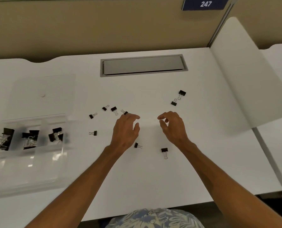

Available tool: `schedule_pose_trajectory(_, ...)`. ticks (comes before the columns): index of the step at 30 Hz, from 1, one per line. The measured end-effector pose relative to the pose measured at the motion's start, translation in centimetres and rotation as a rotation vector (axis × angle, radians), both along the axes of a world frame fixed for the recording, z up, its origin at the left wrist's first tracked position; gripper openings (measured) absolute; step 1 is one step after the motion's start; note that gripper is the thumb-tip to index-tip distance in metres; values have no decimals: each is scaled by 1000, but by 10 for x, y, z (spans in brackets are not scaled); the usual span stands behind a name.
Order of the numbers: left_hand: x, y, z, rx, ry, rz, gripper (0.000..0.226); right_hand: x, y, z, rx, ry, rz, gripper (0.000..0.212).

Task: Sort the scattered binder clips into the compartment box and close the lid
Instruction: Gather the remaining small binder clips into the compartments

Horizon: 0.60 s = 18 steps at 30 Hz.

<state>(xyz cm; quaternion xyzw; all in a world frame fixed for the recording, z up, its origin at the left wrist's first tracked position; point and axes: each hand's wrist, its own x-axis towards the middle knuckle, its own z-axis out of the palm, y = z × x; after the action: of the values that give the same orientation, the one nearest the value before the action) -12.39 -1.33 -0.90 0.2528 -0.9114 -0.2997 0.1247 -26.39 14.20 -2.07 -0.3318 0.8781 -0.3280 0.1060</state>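
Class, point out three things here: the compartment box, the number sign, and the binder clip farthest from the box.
compartment box [22,171]: head view, bare clear front part.
number sign [205,4]: head view, on the digits 247.
binder clip [182,92]: head view, its black body.

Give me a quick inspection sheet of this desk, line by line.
Surface: white desk, grey hatch shut.
Job's things: clear compartment box at left, open, holding clips; lid lying behind it; nine loose binder clips scattered.
Clutter: nothing seen.
Grippers: left hand and right hand over the desk, both empty, fingers curled.
Cables: nothing seen.
Surroundings: beige partition, sign 247, white divider.
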Motion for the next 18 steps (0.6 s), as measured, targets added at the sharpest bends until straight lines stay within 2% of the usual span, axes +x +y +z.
schedule_pose_trajectory(11, -73, 21, -15, 6, -73, -69, 36, -100, 24, -15, 57, 32, -49, 17)
schedule_pose_trajectory(18, -115, 16, -25, -59, -145, -146, 45, -167, 14, -19, 201, 111, -10, 32)
